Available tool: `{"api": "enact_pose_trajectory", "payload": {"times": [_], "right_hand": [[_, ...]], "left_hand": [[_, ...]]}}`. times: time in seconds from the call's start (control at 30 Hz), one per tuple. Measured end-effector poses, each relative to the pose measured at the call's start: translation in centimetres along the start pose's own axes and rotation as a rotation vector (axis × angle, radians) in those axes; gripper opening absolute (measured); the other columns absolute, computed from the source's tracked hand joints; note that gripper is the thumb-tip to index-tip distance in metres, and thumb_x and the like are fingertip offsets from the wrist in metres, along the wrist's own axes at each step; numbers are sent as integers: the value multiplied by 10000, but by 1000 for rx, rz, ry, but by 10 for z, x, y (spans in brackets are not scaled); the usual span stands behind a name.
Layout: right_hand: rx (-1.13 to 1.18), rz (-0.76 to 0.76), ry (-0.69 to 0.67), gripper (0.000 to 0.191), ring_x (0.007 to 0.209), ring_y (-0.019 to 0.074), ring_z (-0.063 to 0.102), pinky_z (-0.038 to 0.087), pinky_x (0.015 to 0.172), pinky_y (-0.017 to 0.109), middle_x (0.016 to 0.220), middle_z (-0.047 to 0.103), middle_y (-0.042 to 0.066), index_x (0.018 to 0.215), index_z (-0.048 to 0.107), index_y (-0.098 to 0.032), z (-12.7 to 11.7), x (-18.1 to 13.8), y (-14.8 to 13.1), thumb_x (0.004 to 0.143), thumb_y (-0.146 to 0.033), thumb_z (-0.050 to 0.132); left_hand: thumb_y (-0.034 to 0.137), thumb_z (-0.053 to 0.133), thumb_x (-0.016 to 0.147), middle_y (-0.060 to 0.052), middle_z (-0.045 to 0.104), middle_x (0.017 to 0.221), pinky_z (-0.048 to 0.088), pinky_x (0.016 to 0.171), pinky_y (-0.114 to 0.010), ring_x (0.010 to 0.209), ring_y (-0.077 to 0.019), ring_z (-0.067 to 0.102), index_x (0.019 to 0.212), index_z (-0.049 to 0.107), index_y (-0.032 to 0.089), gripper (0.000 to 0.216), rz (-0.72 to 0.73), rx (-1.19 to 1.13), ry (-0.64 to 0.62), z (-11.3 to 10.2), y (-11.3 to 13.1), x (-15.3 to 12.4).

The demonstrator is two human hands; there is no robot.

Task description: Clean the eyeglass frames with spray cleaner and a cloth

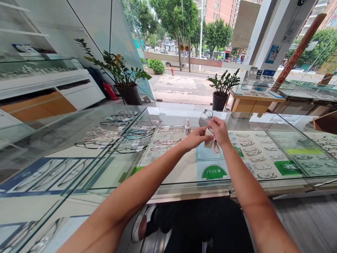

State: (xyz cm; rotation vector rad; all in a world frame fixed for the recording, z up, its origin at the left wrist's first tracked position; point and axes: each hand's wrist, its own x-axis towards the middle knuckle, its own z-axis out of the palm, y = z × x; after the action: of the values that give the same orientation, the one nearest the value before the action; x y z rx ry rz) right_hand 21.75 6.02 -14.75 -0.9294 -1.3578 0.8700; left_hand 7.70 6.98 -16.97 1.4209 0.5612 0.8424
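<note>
1. Centrally, the two hands meet above the glass counter [189,191], arms stretched out from the lower edge of the view.
2. The right hand [220,130] has its grip closed on the glasses [205,117]. One round lens rises from its fingertips towards 11 o'clock.
3. The left hand [196,138] sits just beside the right, at its 9 o'clock. Its grip is pinched narrow on the cloth [212,142].
4. The cloth is pale and crumpled. It is caught between the two hands, touches both, and hangs down towards 6 o'clock under the right palm.
5. The glasses are held clear of the counter, directly above the cloth.
6. A small white bottle [187,127] stands upright on the counter near the left hand, at its 11 o'clock.
7. Rows of frames [126,137] lie under the glass, at 9 o'clock from the hands, and more lie at 3 o'clock.
8. A green label [213,172] lies inside the case at 6 o'clock from the cloth.
9. Two potted plants stand on the floor beyond the counter. The larger [123,75] is at 10 o'clock and the smaller [222,88] at 12 o'clock.
</note>
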Motion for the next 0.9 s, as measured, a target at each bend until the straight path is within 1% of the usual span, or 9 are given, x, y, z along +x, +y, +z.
{"api": "enact_pose_trajectory", "payload": {"times": [0.17, 0.3, 0.4, 0.5, 0.6, 0.7, 0.77, 0.83, 0.9], "right_hand": [[-31, -33, -3, 405, 614, 125, 304, 266, 601, 309, 598, 314, -47, 586, 379, -233, 1, -2, -1, 786, -410, 684], [-30, -57, -4, 367, 612, 126, 297, 267, 605, 313, 605, 311, -46, 596, 372, -235, 2, -3, -4, 792, -357, 657], [-29, -66, -7, 382, 615, 127, 300, 272, 606, 312, 606, 316, -43, 596, 364, -236, 3, -4, -6, 799, -362, 663], [-35, -63, -11, 396, 616, 126, 302, 274, 601, 309, 604, 317, -43, 596, 368, -236, 3, -4, -7, 796, -382, 677], [13, -45, -2, 384, 626, 125, 319, 288, 609, 302, 614, 322, -43, 600, 383, -232, 3, -3, -7, 786, -379, 685], [100, -10, 19, 352, 626, 123, 358, 311, 612, 296, 623, 381, -37, 605, 425, -228, 2, -1, -7, 795, -381, 679], [133, 13, 17, 337, 629, 123, 388, 338, 616, 291, 636, 425, -31, 619, 469, -226, 1, -1, -8, 807, -405, 684], [147, 26, -7, 317, 649, 127, 426, 374, 632, 287, 660, 468, -25, 648, 525, -225, 1, -1, -8, 810, -436, 699], [168, 31, -36, 290, 689, 137, 474, 411, 655, 286, 704, 526, -14, 694, 585, -225, 2, -1, -8, 805, -460, 714]], "left_hand": [[255, 830, 688, 1, 641, 725, 446, 647, -261, 686, -125, 590, 845, 629, 132, 283, 24, 33, 1, 3, 3, -3], [248, 838, 681, 8, 628, 734, 437, 643, -252, 696, -120, 579, 871, 626, 135, 307, 37, 39, -1, 4, 5, -5], [246, 830, 688, 21, 603, 713, 407, 611, -247, 661, -105, 541, 884, 635, 135, 298, 41, 68, 20, 4, 3, -6], [268, 823, 706, 3, 629, 742, 418, 622, -256, 674, -112, 557, 882, 641, 130, 289, 40, 67, 21, 4, 3, -6], [328, 841, 731, -11, 651, 773, 433, 632, -257, 681, -115, 578, 894, 636, 129, 329, 49, 37, 6, 5, 5, -7], [435, 849, 762, -1, 637, 756, 407, 595, -243, 638, -102, 559, 952, 634, 133, 417, 82, 25, 1, 7, 7, -9], [514, 828, 786, -10, 644, 772, 423, 607, -247, 658, -114, 578, 979, 632, 139, 464, 105, 27, 5, 7, 7, -9], [570, 803, 799, -10, 637, 775, 435, 622, -251, 678, -121, 581, 966, 626, 146, 488, 129, 40, 52, 6, 6, -8], [606, 789, 800, 2, 616, 766, 427, 620, -245, 678, -115, 554, 963, 624, 152, 509, 152, 52, 127, 4, 4, -7]]}}
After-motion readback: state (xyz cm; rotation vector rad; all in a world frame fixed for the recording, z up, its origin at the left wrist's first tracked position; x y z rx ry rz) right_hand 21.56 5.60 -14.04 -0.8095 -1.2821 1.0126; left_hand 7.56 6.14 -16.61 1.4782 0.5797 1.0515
